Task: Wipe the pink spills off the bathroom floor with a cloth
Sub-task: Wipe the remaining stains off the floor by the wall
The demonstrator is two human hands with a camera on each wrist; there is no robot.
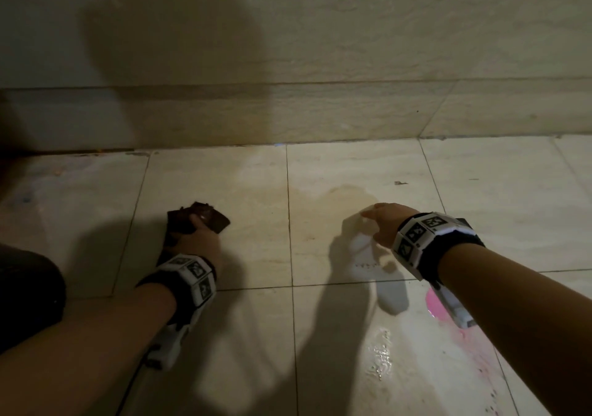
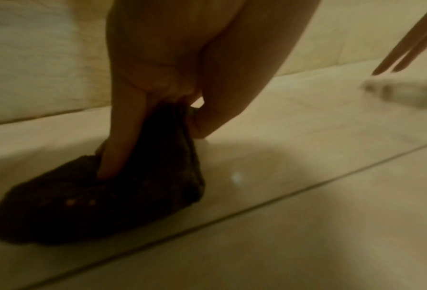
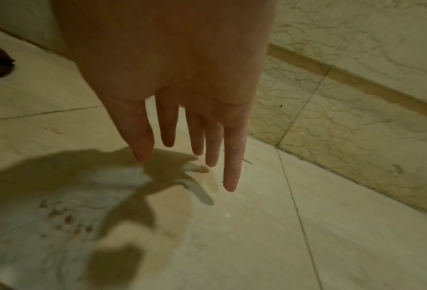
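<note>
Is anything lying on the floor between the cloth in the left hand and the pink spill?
Nothing solid shows. The left hand grips the dark cloth on the tiles; the pink spill lies by the right forearm. Between them is bare floor with a wet sheen. The open right hand hovers above.

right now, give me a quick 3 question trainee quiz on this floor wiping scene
1. True or false: the left hand grips the dark cloth against the floor tiles.
2. Which hand is nearer the pink spill? A) left B) right
3. Fill in: the right hand holds ____.

Key: 1 true. 2 B; the pink shows just beside the right forearm. 3 nothing; its fingers hang straight above the floor.
</note>
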